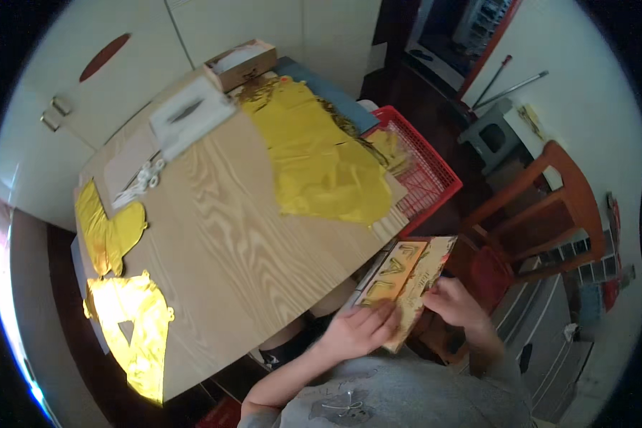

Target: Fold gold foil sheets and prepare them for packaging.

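- The foil-balloon packet [410,271] is in front of me, beyond the table's near right edge, its long axis running roughly from 7 to 1 o'clock.
- My left hand [364,329] lies at its 7 o'clock end, fingers bent and close together over the printed face — the thumb is hidden, so I cannot tell whether it grips from beneath.
- My right hand [458,303] comes in from 4 o'clock, fingers curled, thumb and forefinger pinching the long right edge.
- Both hands touch the packet, so neither is nearer; the packet's middle lies toward 1 o'clock from my left fingers, about 11 from my right.
- From the packet, a large flat gold foil balloon [321,171] lies toward 11 on the wooden table [214,235]; the red plastic basket [446,171] is near 12.
- Toward 9, by the table's far left edge — a bent gold foil piece [114,246] and a foil piece with a hole [150,314].
- White cord [146,178] sits toward 10.
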Tool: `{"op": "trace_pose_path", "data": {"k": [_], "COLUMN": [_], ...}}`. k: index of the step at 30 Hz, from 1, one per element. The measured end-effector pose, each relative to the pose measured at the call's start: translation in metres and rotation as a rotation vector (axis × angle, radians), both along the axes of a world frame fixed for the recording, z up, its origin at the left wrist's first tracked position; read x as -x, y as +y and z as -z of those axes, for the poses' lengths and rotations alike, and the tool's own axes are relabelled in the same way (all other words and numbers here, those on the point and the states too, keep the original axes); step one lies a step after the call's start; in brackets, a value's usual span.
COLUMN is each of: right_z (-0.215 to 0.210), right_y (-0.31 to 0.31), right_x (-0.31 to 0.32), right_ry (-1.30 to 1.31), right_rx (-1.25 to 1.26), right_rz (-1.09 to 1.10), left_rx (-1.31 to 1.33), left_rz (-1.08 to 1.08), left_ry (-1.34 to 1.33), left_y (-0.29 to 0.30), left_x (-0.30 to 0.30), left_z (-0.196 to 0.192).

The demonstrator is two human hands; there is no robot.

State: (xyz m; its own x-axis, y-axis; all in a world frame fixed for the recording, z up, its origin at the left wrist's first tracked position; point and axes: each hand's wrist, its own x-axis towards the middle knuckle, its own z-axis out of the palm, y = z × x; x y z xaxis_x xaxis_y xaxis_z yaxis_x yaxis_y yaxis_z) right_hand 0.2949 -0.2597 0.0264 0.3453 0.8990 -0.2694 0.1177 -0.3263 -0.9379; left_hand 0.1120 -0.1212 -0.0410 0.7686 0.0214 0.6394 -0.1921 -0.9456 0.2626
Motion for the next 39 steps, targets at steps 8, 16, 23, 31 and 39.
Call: {"op": "trace_pose_path", "data": {"k": [8,16,23,31,39], "right_z": [0.061,0.193,0.303,0.254,0.132], "right_y": [-0.028,0.122,0.136,0.112,0.058], "right_x": [-0.142,-0.26,-0.256,-0.229,0.054], "right_ry": [-0.912,-1.223,-1.027,-0.955,0.524], "right_rx": [0.114,0.594,0.654,0.446,-0.393], "right_rz": [0.452,0.11,-0.175,-0.038,-0.432], "left_rx": [0.139,0.372,0.591,0.574,1.277], "left_rz": [0.251,0.113,-0.193,-0.188,0.0], "left_ry": [0.349,0.481,0.527,0.519,0.424], "left_y": [-0.017,-0.007,0.0,0.001,-0.008], "left_x": [-0.036,0.013,0.053,0.048,0.048], "left_z": [0.024,0.07,0.083,0.078,0.072]}}
